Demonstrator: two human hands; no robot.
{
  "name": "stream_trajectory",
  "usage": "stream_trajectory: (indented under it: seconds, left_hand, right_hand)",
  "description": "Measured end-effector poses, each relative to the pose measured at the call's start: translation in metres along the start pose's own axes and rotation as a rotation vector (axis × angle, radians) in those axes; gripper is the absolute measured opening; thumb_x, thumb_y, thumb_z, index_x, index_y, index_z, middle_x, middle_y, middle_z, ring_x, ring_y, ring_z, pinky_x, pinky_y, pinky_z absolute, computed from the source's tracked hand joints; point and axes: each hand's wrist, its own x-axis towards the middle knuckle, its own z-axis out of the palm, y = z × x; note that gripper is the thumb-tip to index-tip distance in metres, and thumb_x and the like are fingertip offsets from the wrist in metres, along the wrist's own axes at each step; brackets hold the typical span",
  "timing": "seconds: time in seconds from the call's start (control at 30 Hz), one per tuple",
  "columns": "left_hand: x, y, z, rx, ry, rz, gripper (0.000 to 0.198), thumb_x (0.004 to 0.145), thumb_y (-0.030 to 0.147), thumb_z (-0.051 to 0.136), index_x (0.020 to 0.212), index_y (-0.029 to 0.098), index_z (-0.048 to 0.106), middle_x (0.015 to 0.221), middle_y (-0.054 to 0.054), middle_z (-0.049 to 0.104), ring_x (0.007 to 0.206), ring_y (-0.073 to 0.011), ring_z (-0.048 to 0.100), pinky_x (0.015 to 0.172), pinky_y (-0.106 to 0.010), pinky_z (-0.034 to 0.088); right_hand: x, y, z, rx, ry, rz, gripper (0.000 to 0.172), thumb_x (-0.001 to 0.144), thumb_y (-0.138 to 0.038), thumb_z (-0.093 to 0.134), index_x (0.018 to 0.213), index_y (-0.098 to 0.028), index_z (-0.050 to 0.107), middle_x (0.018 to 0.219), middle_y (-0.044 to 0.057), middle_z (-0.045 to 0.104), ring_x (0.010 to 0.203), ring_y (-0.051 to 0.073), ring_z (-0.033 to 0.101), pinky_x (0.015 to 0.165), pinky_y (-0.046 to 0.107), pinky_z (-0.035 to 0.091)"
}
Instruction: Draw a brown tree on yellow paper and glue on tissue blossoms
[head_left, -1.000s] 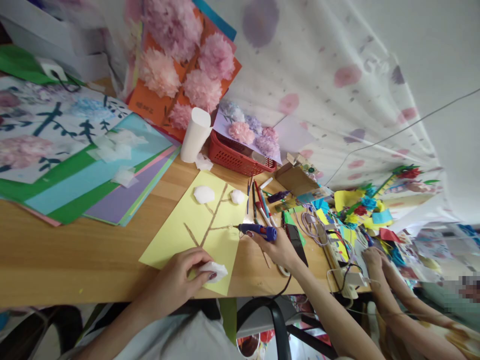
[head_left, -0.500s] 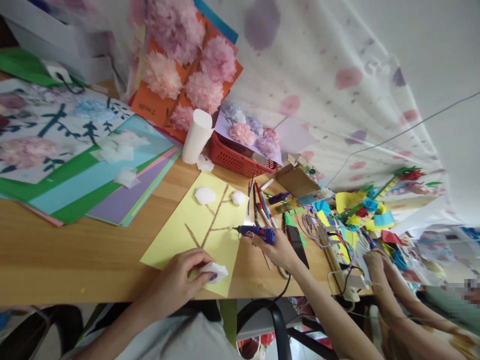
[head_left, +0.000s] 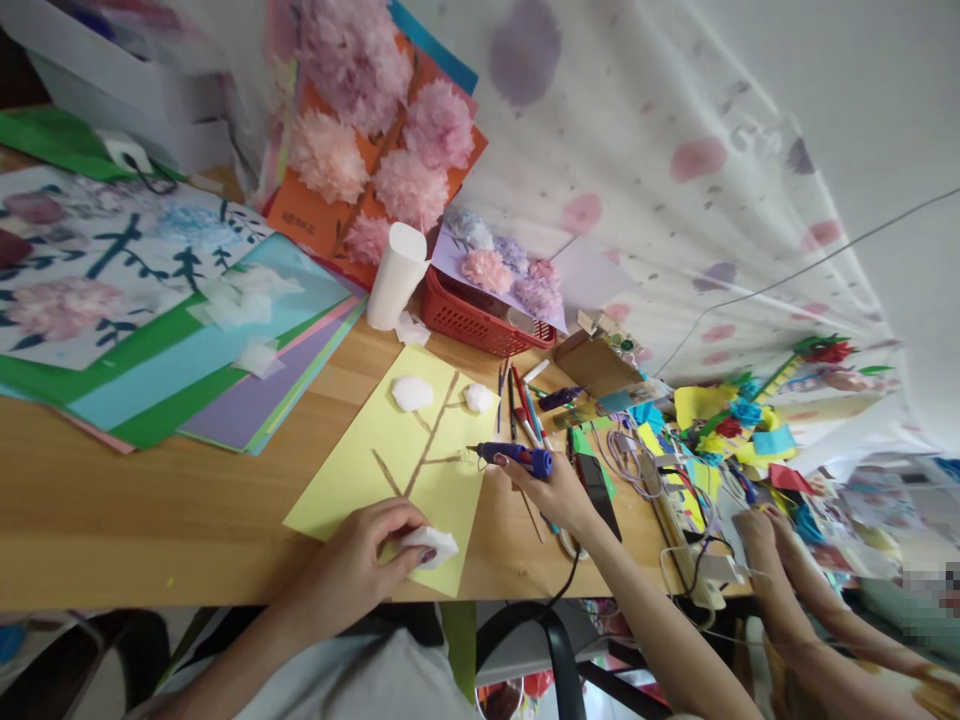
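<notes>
A yellow sheet (head_left: 352,440) with a brown drawn branch lies at the table's front. Two white tissue puffs, a larger one (head_left: 412,393) and a smaller one (head_left: 478,398), sit on its upper part. Near the lower edge of the sheet, my left hand (head_left: 375,550) pinches a white tissue piece (head_left: 435,548). My right hand (head_left: 551,490) grips a blue glue gun (head_left: 517,458), its tip above the end of the right-hand twig, where a clear glue patch shows on the paper.
Behind the sheet stand a white roll (head_left: 397,275) and a red basket (head_left: 480,320). Coloured papers (head_left: 232,410) lie left. Pens, a black phone (head_left: 598,495) and a power strip (head_left: 686,560) lie right, near another person's hands (head_left: 765,530).
The glue gun's tip has shifted slightly up and right, away from the twig's end. My left hand keeps the tissue in almost the same place.
</notes>
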Motion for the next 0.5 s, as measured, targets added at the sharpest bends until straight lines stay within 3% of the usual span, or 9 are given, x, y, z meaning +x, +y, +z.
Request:
stream_trajectory:
  seconds: [0.17,0.3,0.5]
  left_hand:
    - [0.0004,-0.0001,0.0001,-0.001,0.004,-0.005,0.007,0.078,0.020,0.055,0.082,0.019,0.061,0.084,-0.001,0.063,0.082,-0.0157,0.059,0.074,-0.023,0.044]
    - [0.0008,-0.0001,0.0006,0.006,-0.005,0.006,0.006,0.080,0.022,0.056,0.082,0.019,0.061,0.084,-0.001,0.063,0.083,-0.0157,0.059,0.074,-0.023,0.045]
    - [0.0011,-0.0023,0.0014,0.045,0.014,0.009,0.007,0.081,0.024,0.056,0.081,0.019,0.061,0.083,-0.002,0.064,0.081,-0.0157,0.060,0.072,-0.023,0.046]
  right_hand:
    - [-0.0015,-0.0041,-0.0019,-0.005,-0.052,0.045,0.043,0.081,-0.053,0.061,0.054,-0.020,0.058,0.047,-0.002,0.052,0.046,0.011,0.043,0.046,0.024,0.033]
    - [-0.0022,-0.0055,-0.0021,0.062,0.000,0.069,0.040,0.081,-0.051,0.061,0.056,-0.020,0.060,0.053,-0.001,0.057,0.050,0.012,0.048,0.049,0.024,0.037]
    - [-0.0050,-0.0036,-0.0043,-0.002,-0.043,0.100,0.044,0.081,-0.055,0.060,0.055,-0.020,0.061,0.050,0.000,0.058,0.047,0.012,0.048,0.046,0.024,0.035]
